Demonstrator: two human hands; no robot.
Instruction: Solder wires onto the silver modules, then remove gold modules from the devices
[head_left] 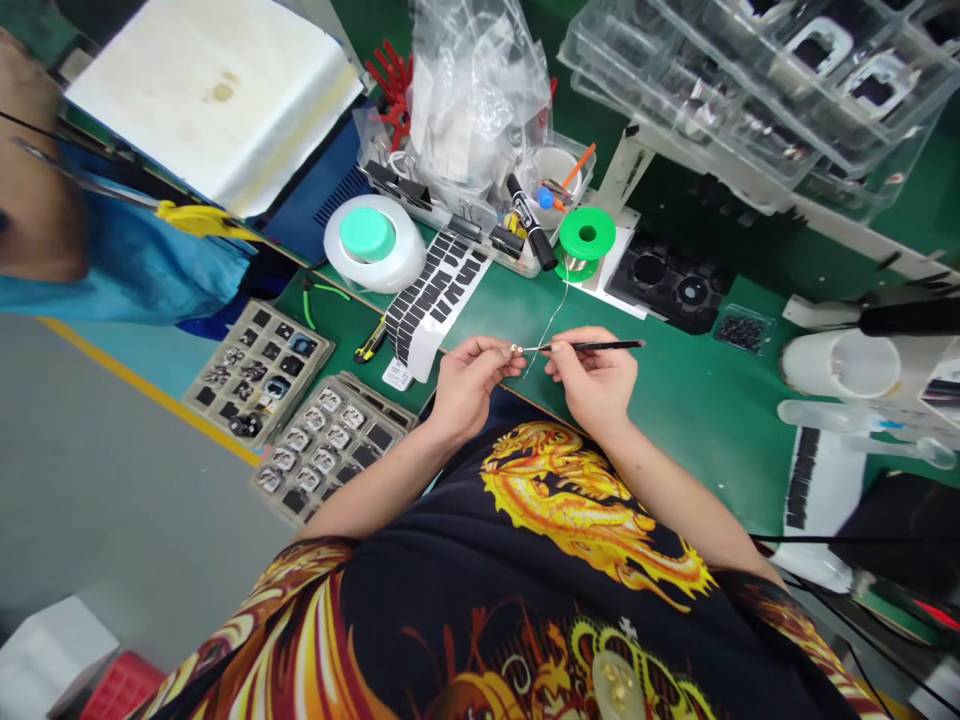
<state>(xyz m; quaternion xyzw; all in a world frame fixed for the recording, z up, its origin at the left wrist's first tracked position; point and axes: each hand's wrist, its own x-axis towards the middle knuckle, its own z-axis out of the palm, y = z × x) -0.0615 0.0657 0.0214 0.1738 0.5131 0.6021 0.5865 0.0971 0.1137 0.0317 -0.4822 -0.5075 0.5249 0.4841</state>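
With my left hand (469,388) I am pinching a tiny part (516,349), nearer to me than the green spool (598,236) and left of it. My right hand (598,380) is gripping a slim black tool (607,346), which is pointing toward the part; whether they are touching, I cannot tell. A thin wire (553,318) is running from the spool down between my hands. Just left of the spool a black marker (531,222) is resting, and farther left a sheet of black labels (439,288) is lying beside a white round container (409,268).
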